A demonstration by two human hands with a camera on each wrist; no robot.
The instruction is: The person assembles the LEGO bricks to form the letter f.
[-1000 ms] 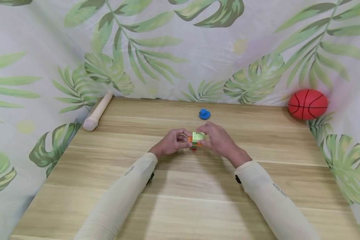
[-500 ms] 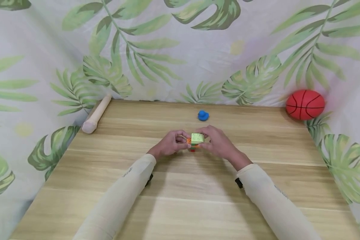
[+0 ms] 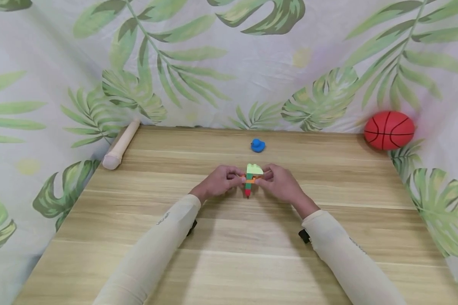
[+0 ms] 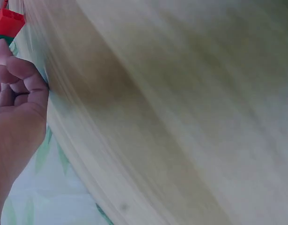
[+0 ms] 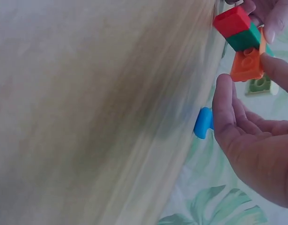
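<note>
Both hands hold a small stack of toy building blocks up over the middle of the table. A rounded light-green block tops it, with green and orange pieces below and a red block at the bottom end. From the left side, my left hand pinches the stack between thumb and fingers. My right hand pinches the orange piece on the other side. In the left wrist view the left hand shows beside the red block, and the rest of the stack is mostly cut off.
Behind the hands, a blue rubber duck sits on the wooden table. At the back left edge lies a pale stick with a rounded end. A red toy basketball rests at the back right corner, and a leaf-print cloth hangs around.
The block stack has tilted, so its front and red bottom end now show more in the head view. My right fingers have shifted lower, from beside the light-green block to the orange piece.
</note>
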